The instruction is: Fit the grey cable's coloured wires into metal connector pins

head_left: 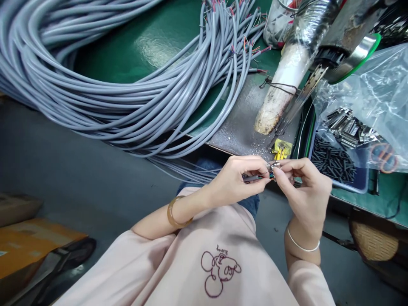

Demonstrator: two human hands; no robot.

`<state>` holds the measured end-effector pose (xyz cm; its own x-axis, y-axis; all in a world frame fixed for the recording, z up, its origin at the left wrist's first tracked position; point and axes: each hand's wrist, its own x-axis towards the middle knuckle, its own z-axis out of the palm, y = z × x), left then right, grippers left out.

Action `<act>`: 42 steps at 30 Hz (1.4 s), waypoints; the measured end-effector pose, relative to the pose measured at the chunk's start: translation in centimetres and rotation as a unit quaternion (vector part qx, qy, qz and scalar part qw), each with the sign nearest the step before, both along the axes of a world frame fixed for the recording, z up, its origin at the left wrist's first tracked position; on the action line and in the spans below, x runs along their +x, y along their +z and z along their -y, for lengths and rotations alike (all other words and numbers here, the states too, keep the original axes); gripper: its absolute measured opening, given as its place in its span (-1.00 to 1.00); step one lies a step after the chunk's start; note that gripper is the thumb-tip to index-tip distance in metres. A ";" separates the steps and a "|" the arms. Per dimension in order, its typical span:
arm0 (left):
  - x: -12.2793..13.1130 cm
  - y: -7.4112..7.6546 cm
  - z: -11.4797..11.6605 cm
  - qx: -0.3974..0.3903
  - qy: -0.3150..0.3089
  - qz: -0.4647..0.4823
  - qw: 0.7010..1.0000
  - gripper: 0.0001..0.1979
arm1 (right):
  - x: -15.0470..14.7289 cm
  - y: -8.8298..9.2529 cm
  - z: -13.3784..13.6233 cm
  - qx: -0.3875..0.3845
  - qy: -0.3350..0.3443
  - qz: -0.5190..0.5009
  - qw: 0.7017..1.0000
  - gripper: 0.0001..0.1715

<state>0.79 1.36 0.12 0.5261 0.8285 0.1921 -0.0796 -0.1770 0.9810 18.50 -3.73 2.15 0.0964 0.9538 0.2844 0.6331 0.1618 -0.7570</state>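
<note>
My left hand [236, 180] pinches the stripped end of a grey cable [251, 178], whose coloured wires show at the fingertips. My right hand [304, 187] is closed in a pinch on a small metal connector [276, 166] held against that cable end. Both hands meet just below the front edge of the green workbench [153, 38], above my lap. A large coil of grey cables [95, 85] lies on the bench to the left, its stripped ends fanning out toward the top middle.
A blue tray [357, 182] holds black sleeves [333, 159], with a clear plastic bag of metal connector parts [350, 127] above it. A wrapped tool [287, 80] leans on a dark metal plate [242, 123]. Scissors [384, 155] lie at the right. Cardboard boxes [28, 246] sit on the floor left.
</note>
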 end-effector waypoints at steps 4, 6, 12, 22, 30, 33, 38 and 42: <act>0.0 -0.8 0.5 0.007 0.070 0.030 0.997 -0.91 | -0.6 0.3 -0.1 0.072 -0.023 -0.030 0.997 -0.82; -0.1 -1.1 0.6 -0.066 0.092 0.048 0.992 -0.77 | -1.1 0.2 0.0 0.126 -0.025 -0.015 0.992 -0.82; -0.6 -1.1 -0.2 -0.247 0.010 0.108 0.963 -0.79 | -1.3 -0.7 0.7 0.231 0.036 0.095 0.968 -0.78; -1.3 -1.1 -0.6 -0.236 -0.051 0.168 0.956 -0.86 | -0.7 -2.4 1.2 0.178 0.036 -0.091 0.979 -0.83; -2.3 -0.8 -0.6 -0.023 -0.068 0.063 0.995 -0.89 | 0.0 -2.1 1.2 0.140 0.050 -0.151 0.977 -0.85; -2.2 -0.7 -0.4 -0.019 -0.070 0.057 0.996 -0.88 | -0.1 -2.6 0.9 0.117 0.042 -0.184 0.975 -0.82; -1.6 -0.3 -0.3 -0.091 -0.041 0.065 0.993 -0.90 | -0.3 -3.0 0.8 0.117 0.036 -0.115 0.986 -0.85; -1.2 -0.3 -0.4 -0.135 -0.017 0.077 0.988 -0.88 | -0.4 -1.6 1.0 0.205 -0.037 0.018 0.978 -0.83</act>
